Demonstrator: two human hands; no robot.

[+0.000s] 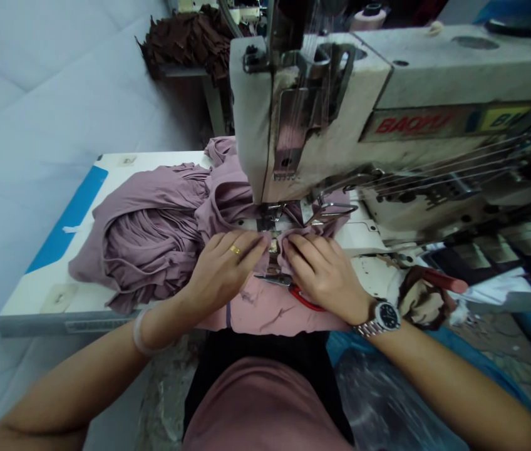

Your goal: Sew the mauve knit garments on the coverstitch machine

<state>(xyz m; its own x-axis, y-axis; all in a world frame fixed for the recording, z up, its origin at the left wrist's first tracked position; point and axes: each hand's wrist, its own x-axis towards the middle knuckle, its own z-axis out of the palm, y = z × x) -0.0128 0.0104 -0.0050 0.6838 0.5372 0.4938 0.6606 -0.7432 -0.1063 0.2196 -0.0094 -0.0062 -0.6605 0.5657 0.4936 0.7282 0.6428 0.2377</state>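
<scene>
My left hand (228, 262) is closed on a folded edge of mauve fabric (230, 172), just left of the needle area. On the other side of a small gap, my right hand (324, 266) grips another edge of the same coloured fabric. Both hands are close to the presser foot (272, 216) of a sewing machine (253, 119); the fingertips are partly hidden in the cloth. Red-handled scissors (307, 300) lie partly beneath my right hand, blades pointing left. Under them is a pink cloth cover (265, 310) along the table's front.
A gathered pile of mauve garments (148, 232) rests on the white table (16, 300) at left. Brown fabric pieces (190, 41) are heaped behind. Cloth scraps (422, 297) and a red cylindrical object (444, 280) sit at right. Threads run across the machine.
</scene>
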